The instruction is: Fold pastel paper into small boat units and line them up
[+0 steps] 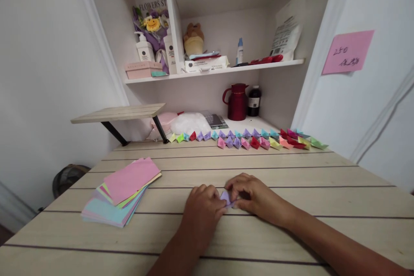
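Note:
Both my hands rest on the wooden table, meeting at its middle. A small folded piece of lilac paper lies between them. My left hand has its fingers curled onto the paper's left side. My right hand pinches the paper's right side with bent fingers. Most of the paper is hidden under the fingers.
A stack of coloured paper sheets, pink on top, lies at the left. Two rows of folded paper boats line the table's far edge. Behind stand a small wooden riser, a red jug, a dark bottle and shelves with bottles.

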`<state>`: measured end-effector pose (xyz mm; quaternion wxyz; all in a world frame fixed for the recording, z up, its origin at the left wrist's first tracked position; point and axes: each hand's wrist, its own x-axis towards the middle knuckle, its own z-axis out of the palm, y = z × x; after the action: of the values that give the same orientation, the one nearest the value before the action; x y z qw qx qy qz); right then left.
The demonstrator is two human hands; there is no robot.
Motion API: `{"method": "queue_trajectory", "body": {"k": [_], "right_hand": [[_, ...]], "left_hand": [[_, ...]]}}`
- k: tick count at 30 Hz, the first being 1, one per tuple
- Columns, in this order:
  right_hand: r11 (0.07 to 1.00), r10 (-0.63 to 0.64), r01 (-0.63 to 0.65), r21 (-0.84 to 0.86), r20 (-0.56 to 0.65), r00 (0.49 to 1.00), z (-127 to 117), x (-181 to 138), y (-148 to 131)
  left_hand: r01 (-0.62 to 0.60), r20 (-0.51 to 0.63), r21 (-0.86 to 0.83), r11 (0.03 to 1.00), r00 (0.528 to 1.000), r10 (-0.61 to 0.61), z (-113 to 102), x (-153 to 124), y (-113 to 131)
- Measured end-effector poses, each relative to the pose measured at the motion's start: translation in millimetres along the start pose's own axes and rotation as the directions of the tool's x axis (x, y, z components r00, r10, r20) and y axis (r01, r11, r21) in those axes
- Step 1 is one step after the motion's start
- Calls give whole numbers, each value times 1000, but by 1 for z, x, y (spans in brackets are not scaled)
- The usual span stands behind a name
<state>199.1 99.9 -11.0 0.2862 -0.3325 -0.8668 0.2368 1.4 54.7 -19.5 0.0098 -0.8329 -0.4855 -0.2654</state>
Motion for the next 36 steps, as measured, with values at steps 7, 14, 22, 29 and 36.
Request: {"method": "queue_trajectory", "body": {"k": [7, 14, 22, 29, 36], "right_hand": [[996, 93, -93, -7, -27, 995, 2, 3, 2], [971, 74, -82, -226, -43, 996, 9, 5, 2], [931, 49, -73, -359, -75, 996, 14, 5, -1], [975, 27, -44, -217, -81, 996, 16, 6, 5], [990, 29, -30, -139, -9, 1000, 15, 7, 2]], "left_hand": [[353, 35, -393, 849, 929, -369, 0, 7, -8], [388, 11, -249, 887, 917, -398, 4, 12, -1], [347, 16, -115, 931, 938, -347, 5, 12, 2], [331, 4, 1, 943, 943, -331, 3, 9, 5], [296, 7, -45, 954, 955, -296, 6, 6, -1]]}}
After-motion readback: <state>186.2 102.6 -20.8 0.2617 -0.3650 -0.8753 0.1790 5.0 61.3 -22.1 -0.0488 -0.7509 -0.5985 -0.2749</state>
